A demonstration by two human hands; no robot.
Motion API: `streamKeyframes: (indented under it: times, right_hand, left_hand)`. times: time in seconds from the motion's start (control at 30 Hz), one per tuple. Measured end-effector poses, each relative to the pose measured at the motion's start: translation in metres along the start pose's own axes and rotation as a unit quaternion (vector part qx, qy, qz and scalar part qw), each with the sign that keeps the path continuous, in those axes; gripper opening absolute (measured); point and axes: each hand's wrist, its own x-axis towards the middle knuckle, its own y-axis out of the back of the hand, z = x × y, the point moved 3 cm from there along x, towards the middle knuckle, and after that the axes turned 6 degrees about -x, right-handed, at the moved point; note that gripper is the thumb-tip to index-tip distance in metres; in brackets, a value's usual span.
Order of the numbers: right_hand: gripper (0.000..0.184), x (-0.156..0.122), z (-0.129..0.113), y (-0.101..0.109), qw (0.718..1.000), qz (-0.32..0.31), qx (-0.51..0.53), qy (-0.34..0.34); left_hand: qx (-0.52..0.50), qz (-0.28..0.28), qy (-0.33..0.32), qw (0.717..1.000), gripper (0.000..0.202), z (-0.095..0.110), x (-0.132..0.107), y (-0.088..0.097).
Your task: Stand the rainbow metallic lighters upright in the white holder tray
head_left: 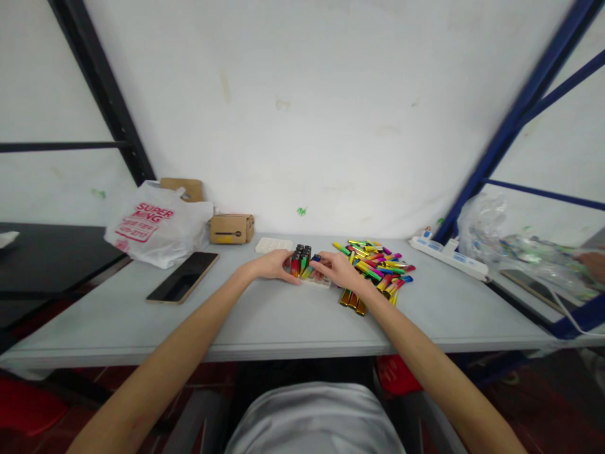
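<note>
My left hand (274, 265) rests against the left side of a white tray (321, 282) in which several colourful lighters (300, 259) stand upright. Its fingers curl round the tray's edge. My right hand (336, 269) pinches a lighter with a blue end (314, 259) at the tray's right side. A loose pile of colourful lighters (375, 265) lies just right of that hand, with a few gold ones (353, 300) near my wrist.
A second white tray (273, 244) lies behind. A phone (183, 285), a white plastic bag (155, 230) and a small cardboard box (231, 228) sit at the left. A power strip (449, 256) and clear plastic bags (510, 243) are at the right. Another person's hand (593, 263) shows at the far right.
</note>
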Motion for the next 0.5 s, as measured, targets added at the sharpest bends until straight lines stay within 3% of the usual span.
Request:
streamKeyframes:
  times: [0.23,0.5]
  right_hand:
    - [0.031,0.007,-0.005,-0.012,0.986,0.036,-0.154,0.053]
    - [0.028,0.007,-0.014,-0.016,0.981,0.032,-0.167,0.093]
  left_hand:
    - [-0.020,0.002,-0.017,1.000,0.073,-0.001,0.000,-0.002]
    - [-0.009,0.003,-0.016,1.000,0.070,-0.001,0.001,0.000]
